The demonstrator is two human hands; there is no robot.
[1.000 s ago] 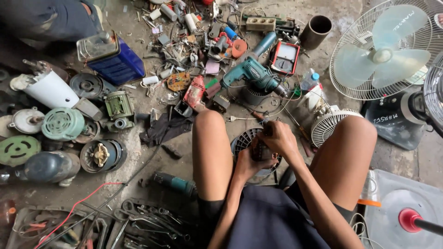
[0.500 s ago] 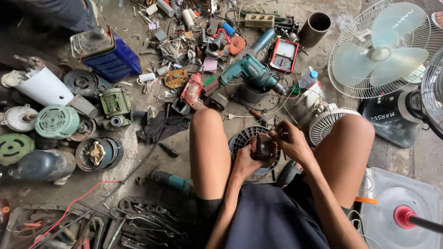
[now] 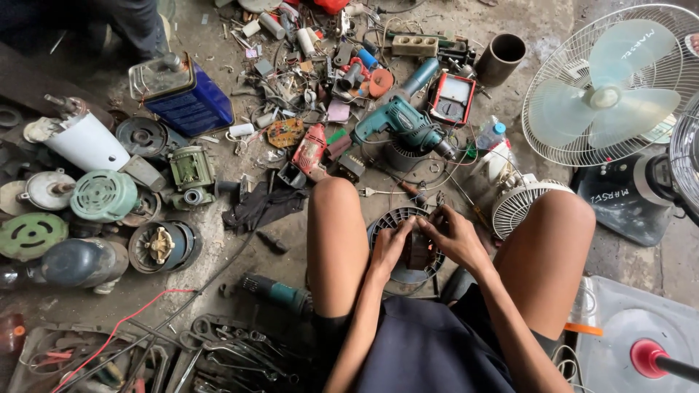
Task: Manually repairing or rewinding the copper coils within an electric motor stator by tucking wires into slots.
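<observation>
clutter of motor parts covers the concrete floor [image 3: 218, 240] around a seated person, seen from above. at far left, a green motor housing [image 3: 103, 195] lies among round casings, with a white cylinder [image 3: 87, 142] and a blue can [image 3: 186, 98] behind it. a red wire [image 3: 120, 327] trails toward hand tools [image 3: 226, 349] at the lower left. a dark rag [image 3: 258, 207] lies just left of the person's bare knee.

between the knees, the left hand [image 3: 391, 247] and right hand [image 3: 457, 236] meet over a small dark part [image 3: 419, 251], which sits above a round black grille [image 3: 397, 222] on the floor. the fingers of both hands are curled onto the part, the left gripping from its left side, the right covering its top and right side; what the part is cannot be made out.

behind the hands, a teal drill [image 3: 400, 124] lies near a red meter [image 3: 451, 98] and a dark pipe [image 3: 501, 58]. a white fan guard [image 3: 520, 207] rests just beside the right knee. a standing fan [image 3: 608, 91] with pale blades fills the upper right; a red knob [image 3: 648, 356] sits at lower right.
</observation>
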